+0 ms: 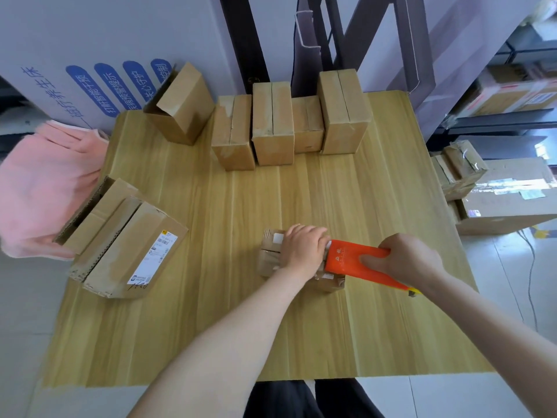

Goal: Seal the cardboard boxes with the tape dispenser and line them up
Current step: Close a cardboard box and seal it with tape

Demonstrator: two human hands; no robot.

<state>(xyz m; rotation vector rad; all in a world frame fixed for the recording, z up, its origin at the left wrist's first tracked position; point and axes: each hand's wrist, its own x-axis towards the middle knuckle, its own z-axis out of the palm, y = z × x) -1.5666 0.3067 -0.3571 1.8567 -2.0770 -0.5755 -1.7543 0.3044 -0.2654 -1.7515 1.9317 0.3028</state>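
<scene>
Left hand point(304, 251) clamps small brown cardboard box point(270, 256), right hand point(413, 260) grips orange plastic tape dispenser point(352, 260): keep your pull flat.

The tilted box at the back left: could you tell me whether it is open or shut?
Open: on the tilted box, the end flaps stand apart, showing a dark gap.

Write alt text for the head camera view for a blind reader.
The left hand holds down a small cardboard box on a wooden table while the right hand grips an orange tape dispenser against it. Five boxes stand along the far edge; two larger boxes lie at left.
</scene>
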